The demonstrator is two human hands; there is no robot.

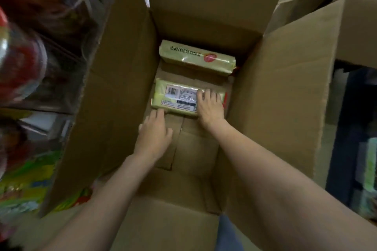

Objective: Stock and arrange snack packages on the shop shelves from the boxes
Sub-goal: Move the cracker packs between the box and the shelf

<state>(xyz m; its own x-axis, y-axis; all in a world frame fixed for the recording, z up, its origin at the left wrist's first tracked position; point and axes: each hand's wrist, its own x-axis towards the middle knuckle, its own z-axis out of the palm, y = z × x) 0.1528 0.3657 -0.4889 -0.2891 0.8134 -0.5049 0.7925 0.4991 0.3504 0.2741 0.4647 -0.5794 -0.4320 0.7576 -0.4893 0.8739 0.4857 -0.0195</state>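
Note:
Both my arms reach down into a deep open cardboard box point(126, 79). Two pale yellow-green snack packages lie on its bottom. The nearer package point(175, 98) lies label side up, showing a barcode. My right hand point(210, 106) lies on its right end with the fingers curled over the top. My left hand point(155, 130) touches the package's near left edge with its fingertips, fingers fairly straight. The farther package point(195, 58) lies untouched against the back wall of the box, printed side up with a red logo.
The box flaps stand up on all sides. Shop shelves with red and green snack bags point(22, 63) run along the left. Another open cardboard box point(355, 26) stands at the upper right. A dark shelf with goods point(363, 149) lies to the right.

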